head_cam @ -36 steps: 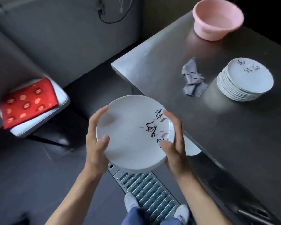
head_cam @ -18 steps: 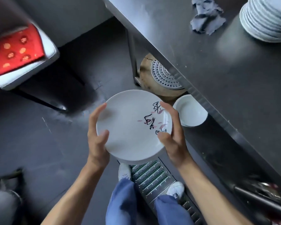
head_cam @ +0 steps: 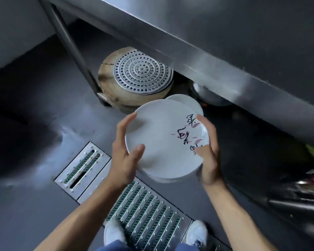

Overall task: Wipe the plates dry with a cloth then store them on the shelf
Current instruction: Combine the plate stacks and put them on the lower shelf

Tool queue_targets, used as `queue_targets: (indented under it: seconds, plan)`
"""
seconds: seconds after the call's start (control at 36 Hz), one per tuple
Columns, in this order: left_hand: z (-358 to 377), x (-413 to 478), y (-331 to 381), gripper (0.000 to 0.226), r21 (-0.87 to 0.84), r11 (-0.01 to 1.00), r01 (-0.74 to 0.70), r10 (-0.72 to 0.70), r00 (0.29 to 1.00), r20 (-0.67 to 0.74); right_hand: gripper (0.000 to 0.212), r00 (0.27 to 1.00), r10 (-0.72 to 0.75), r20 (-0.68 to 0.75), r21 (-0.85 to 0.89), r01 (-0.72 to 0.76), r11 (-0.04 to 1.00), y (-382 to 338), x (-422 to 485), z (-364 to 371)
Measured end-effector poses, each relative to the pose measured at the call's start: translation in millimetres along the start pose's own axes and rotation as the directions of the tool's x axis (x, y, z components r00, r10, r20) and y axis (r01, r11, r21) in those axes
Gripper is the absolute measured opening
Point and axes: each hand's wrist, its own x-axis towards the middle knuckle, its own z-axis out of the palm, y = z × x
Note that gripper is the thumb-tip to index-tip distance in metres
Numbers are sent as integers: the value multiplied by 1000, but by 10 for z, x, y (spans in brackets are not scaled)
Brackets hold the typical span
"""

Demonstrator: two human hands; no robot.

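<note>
A white plate point(head_cam: 161, 140) with black brush writing and pink marks hangs level in the middle of the head view. My left hand point(head_cam: 124, 156) grips its left rim, thumb on top. My right hand point(head_cam: 208, 153) grips its right rim, thumb over the writing. Just behind it, partly covered, a second white plate point(head_cam: 190, 104) lies on the low shelf under the steel table point(head_cam: 216, 57). The cloth and the plate stack are out of view.
On the lower shelf stands a round wooden block with a perforated metal disc point(head_cam: 141, 75) on it, next to the table leg point(head_cam: 74, 51). A shiny metal pot point(head_cam: 207, 95) sits deeper in. Floor drain grates point(head_cam: 145, 214) lie under my feet; metal utensils point(head_cam: 301, 194) at right.
My view has dropped lower and closer to the under-table shelf. The plate in both hands has moved forward, now overlapping the white plate on the shelf. The tabletop items have left view.
</note>
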Motion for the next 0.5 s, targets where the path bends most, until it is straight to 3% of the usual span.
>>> queue_targets:
  seconds: [0.25,0.5]
  plan:
    - [1024,334,-955,93,-62,983,-173,180,974,140,71,973,-104,-205,52,117,992,908,201,-958]
    - [2152,384,-1699,82,-141,971,-195,229,926,299,67,898,-175,-404,25,202,979,1552,159,-2006]
